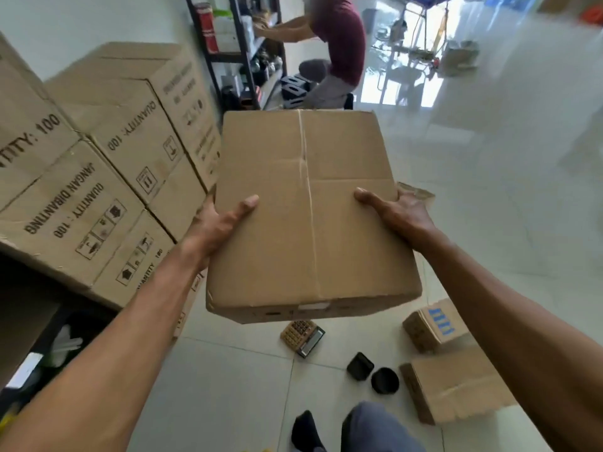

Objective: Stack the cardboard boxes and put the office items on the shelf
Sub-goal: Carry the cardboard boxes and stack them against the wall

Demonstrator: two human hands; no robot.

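I carry a plain taped cardboard box (310, 216) in the air at chest height, above the tiled floor. My left hand (218, 226) grips its left side, thumb on the top face. On the right side my right hand (398, 210) does the same, thumb on top, fingers hidden behind the edge. A stack of printed cardboard boxes (98, 164) rises just left of the carried box. On the floor below lie a calculator (301, 337), a black square item (360, 366) and a black round cup (385, 380). The dark metal shelf (235, 53) stands at the back.
Two smaller cardboard boxes (434, 327) (456, 386) lie on the floor at the right. Another person (339, 44) crouches at the shelf. A dark bin (58, 347) sits at the lower left. My foot and knee (368, 429) show at the bottom.
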